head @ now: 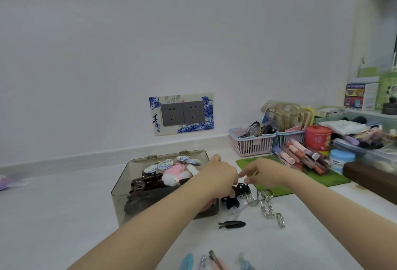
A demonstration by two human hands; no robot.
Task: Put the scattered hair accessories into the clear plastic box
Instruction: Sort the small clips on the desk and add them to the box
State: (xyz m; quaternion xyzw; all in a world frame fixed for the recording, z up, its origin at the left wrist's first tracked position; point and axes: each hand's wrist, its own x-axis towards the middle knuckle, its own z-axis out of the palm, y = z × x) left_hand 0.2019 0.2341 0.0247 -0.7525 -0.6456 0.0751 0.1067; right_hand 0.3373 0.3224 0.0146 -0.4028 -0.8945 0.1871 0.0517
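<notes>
On the white tabletop (pixel 64 201) sits one smoky clear box (pixel 137 186), open-topped and crowded with clips and bows. Just right of it, the left hand (pixel 217 175) curls closed around black hair ties (pixel 238 190); the right hand (pixel 264 172) pinches them too. One black clip (pixel 233 224) and one silver chain (pixel 268 207) lie nearby.
</notes>
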